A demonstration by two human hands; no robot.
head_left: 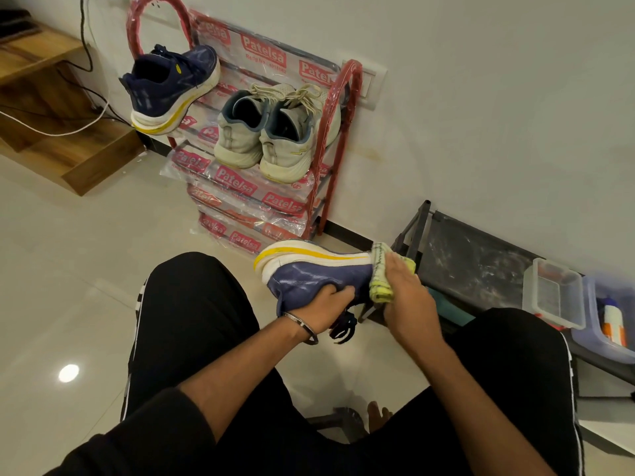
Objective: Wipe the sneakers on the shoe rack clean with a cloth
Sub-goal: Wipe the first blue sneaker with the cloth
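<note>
My left hand (pixel 326 309) grips a navy sneaker (pixel 316 273) with a white and yellow sole, turned sole-up above my knees. My right hand (pixel 407 293) holds a folded yellow-green cloth (pixel 381 269) against the sneaker's toe end. The matching navy sneaker (pixel 171 87) sits tilted on the top shelf of the red shoe rack (pixel 338 132). A pair of pale grey sneakers (pixel 271 132) stands on the shelf below it, heels toward me.
The rack's shelves are wrapped in printed plastic and stand against the white wall. A low black rack (pixel 481 262) at the right holds clear plastic boxes (pixel 553 293) and a bottle (pixel 613 324). Wooden steps (pixel 51 108) with cables lie at the left. My black-trousered legs fill the foreground.
</note>
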